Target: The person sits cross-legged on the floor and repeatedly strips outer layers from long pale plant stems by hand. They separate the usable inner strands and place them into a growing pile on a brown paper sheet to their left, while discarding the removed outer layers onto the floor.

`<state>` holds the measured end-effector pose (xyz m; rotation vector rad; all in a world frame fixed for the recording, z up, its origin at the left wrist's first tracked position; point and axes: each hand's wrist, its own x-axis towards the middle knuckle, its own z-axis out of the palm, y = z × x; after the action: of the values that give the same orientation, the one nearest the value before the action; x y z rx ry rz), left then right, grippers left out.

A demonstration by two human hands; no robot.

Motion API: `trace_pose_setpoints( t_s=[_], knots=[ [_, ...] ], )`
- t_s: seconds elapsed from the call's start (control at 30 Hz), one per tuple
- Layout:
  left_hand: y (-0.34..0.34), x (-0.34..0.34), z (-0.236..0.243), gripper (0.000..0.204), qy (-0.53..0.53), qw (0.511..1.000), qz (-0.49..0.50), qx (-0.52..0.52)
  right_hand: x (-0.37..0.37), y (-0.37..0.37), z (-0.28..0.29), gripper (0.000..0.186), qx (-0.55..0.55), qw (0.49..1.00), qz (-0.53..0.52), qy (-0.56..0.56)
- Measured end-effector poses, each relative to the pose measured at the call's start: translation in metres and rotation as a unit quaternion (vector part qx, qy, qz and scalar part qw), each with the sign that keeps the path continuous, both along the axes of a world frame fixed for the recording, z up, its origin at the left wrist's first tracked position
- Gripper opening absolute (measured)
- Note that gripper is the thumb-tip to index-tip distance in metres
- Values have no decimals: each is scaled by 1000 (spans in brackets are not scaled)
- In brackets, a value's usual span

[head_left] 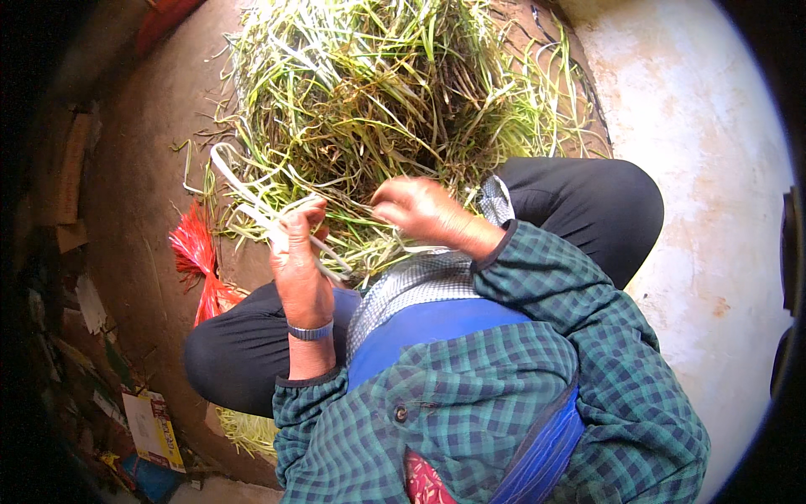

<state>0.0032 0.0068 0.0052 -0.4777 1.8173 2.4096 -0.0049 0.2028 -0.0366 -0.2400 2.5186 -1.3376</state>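
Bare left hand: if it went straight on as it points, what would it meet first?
The left hand would probably meet the tangled heap of long, thin green leaves; depth is unclear.

One left hand and one right hand make two, with one wristband. There are two dark trouser legs, one heap of green stalks, one red bundle, one yellowish bunch and one yellow-and-white carton piece. Several pale stalks overlap too much to number exactly.
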Motion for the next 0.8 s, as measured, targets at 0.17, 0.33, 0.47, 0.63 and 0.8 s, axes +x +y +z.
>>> trace_pose_setpoints(
  t_s=[0.17,0.33,0.47,0.63,0.8],
  knots=[
    [-36,-16,26,27,28,962,127,240,-28,59,-64,39,156,957,-226,89],
    [-49,-16,40,28,34,951,135,277,5,33,-91,19,204,974,-13,-99],
    [-53,-12,44,29,54,947,135,286,46,-3,-86,10,228,944,238,2],
    [-50,-8,44,29,47,956,125,262,21,11,-63,20,220,947,207,-109],
    [-39,-5,43,25,27,965,94,243,-36,54,-47,21,188,973,-133,9]
  ],
)
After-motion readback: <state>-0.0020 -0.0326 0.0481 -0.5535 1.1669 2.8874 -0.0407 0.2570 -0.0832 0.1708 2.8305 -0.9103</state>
